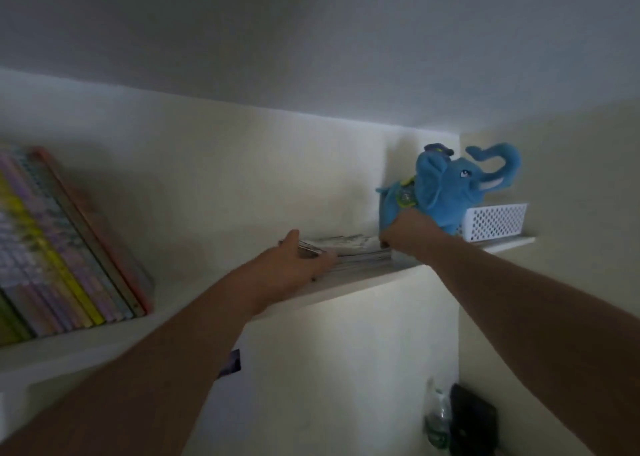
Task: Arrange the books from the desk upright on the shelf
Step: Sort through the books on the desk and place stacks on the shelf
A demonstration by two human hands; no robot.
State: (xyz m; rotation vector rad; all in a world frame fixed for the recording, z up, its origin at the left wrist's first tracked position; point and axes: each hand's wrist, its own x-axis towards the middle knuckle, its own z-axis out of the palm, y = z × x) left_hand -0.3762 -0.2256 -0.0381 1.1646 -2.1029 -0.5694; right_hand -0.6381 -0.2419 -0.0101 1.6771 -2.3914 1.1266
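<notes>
On the shelf [346, 282] – two hands, one flat stack [356, 251]

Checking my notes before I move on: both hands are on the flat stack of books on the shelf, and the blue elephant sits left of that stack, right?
Not quite. In the head view the elephant sits right of the stack, beside the basket. The left hand and right hand are on the stack.
</notes>
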